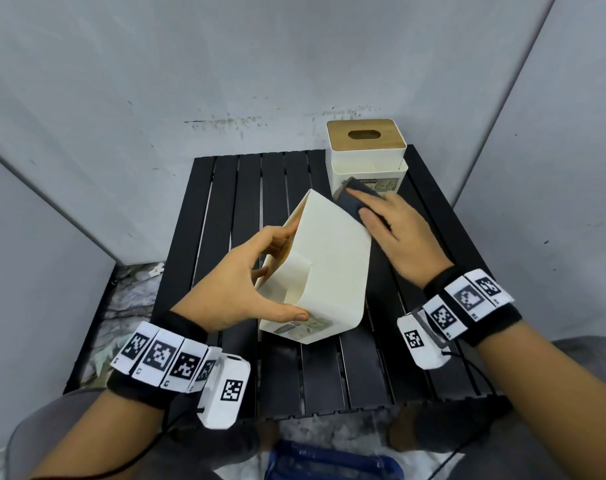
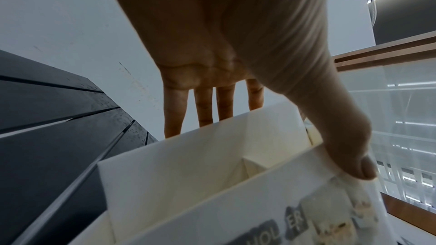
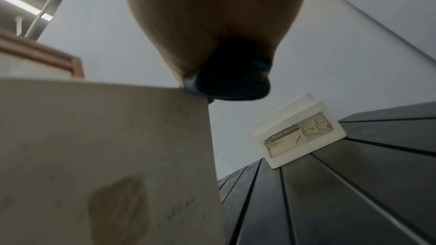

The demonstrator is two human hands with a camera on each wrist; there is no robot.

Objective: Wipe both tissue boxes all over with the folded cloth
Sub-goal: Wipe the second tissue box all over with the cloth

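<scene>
A cream tissue box (image 1: 332,268) is held tilted above the black slatted table (image 1: 225,209), its plain underside facing up. My left hand (image 1: 260,271) grips its near left end, thumb on the label side (image 2: 330,211) and fingers (image 2: 205,107) behind the far wall. My right hand (image 1: 374,209) holds the dark folded cloth (image 1: 352,199) against the box's far upper edge; in the right wrist view the cloth (image 3: 231,81) sits at the box corner (image 3: 106,156). A second tissue box (image 1: 365,150) with a wooden slotted lid stands upright at the table's back right.
Grey partition walls (image 1: 156,81) close in the table on three sides. My knees and a blue object (image 1: 329,462) lie below the table's front edge. A marbled floor (image 1: 132,299) shows to the left.
</scene>
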